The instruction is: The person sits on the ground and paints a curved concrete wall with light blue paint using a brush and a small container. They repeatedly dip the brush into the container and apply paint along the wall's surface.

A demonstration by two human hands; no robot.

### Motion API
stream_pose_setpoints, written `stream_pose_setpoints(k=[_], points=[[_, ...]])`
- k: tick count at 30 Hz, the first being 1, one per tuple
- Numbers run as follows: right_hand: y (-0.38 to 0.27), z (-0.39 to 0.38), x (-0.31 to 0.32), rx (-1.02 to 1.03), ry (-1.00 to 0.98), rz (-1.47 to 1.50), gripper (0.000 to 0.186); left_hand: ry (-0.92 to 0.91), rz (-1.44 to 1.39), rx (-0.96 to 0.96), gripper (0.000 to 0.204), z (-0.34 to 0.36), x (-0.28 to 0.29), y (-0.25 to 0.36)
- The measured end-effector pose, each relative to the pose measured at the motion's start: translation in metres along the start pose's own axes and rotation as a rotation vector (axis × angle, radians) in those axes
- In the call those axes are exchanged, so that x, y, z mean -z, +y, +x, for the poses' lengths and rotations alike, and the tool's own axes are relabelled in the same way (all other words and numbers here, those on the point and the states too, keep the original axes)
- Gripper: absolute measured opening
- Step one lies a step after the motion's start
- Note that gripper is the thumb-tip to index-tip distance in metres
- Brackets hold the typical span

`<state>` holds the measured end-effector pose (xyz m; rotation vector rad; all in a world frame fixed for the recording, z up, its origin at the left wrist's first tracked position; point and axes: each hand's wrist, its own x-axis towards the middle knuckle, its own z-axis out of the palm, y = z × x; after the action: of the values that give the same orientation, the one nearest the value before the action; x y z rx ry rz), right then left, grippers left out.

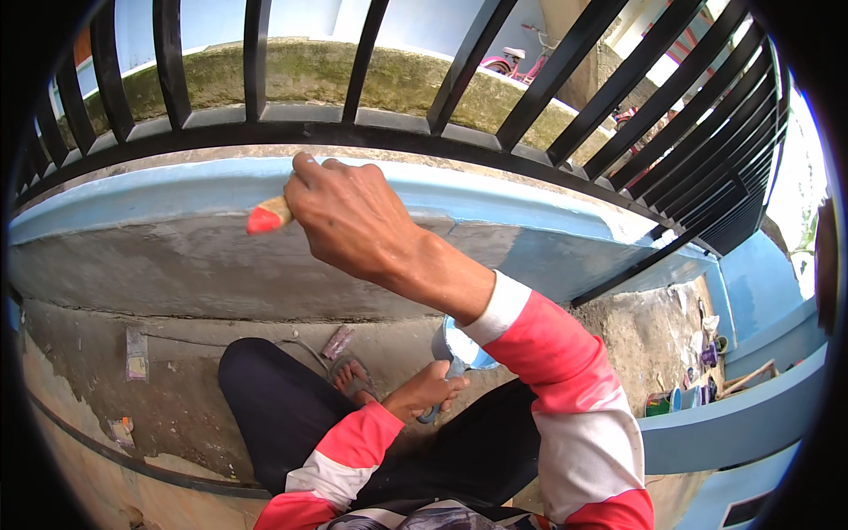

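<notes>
My right hand (349, 221) is closed on a paintbrush (268, 215) at the light blue ledge (132, 191) below the railing. The brush's wooden handle with a red end sticks out to the left; its bristles are hidden behind my hand. Under the ledge the grey wall face is partly blue at the right. Low between my knees, my left hand (428, 389) grips the handle of a blue dipper (470, 344) holding pale paint, partly hidden behind my right forearm.
A black railing (309, 134) runs above the ledge, with a mossy wall and pink bicycle (517, 64) beyond. At the right, paint containers (667, 402) and clutter lie by blue walls. A cable (203, 340) and scraps lie on the rough floor at the left.
</notes>
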<state>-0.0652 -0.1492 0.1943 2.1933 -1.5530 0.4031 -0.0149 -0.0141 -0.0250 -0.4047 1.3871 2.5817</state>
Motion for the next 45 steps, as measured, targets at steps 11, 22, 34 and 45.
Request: stream_pose_setpoints(k=[11, 22, 34, 45], points=[[0.087, -0.1, 0.049, -0.344, -0.162, -0.223, 0.022, -0.032, -0.012, -0.021, 0.026, -0.003, 0.002, 0.0], [0.026, 0.004, -0.02, -0.029, -0.087, -0.011, 0.007, -0.014, -0.005, -0.013, 0.021, 0.001, 0.003, -0.009], [-0.03, 0.042, -0.025, -0.255, 0.599, 0.827, 0.015, -0.016, -0.006, -0.119, 0.032, -0.002, 0.017, -0.013], [-0.021, 0.01, -0.041, -1.079, 0.606, 1.543, 0.018, 0.024, 0.016, -0.11, 0.028, 0.001, 0.017, -0.018]])
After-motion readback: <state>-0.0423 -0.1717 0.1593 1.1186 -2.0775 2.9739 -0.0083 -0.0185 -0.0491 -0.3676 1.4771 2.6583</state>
